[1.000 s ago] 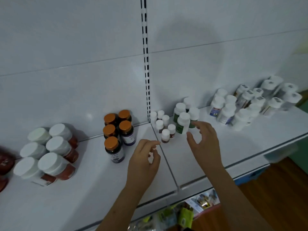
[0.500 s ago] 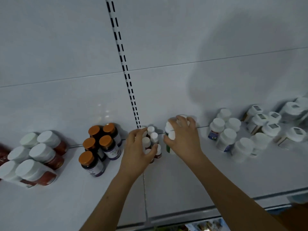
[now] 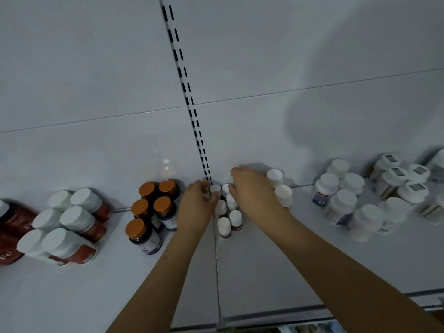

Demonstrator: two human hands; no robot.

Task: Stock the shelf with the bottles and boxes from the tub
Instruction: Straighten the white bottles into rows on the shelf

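Both hands had reached to the shelf's (image 3: 264, 272) back edge: left hand (image 3: 198, 207) pinched a small bottle's white cap (image 3: 215, 189); right hand (image 3: 254, 191) curled over neighbouring bottles (image 3: 231, 203), tidying the cluster.

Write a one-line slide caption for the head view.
Both hands, left hand and right hand, reach among small white-capped bottles at the back of a white shelf, beside orange-capped bottles.

head | above, facing down and forward | close over shelf (image 3: 264, 272)
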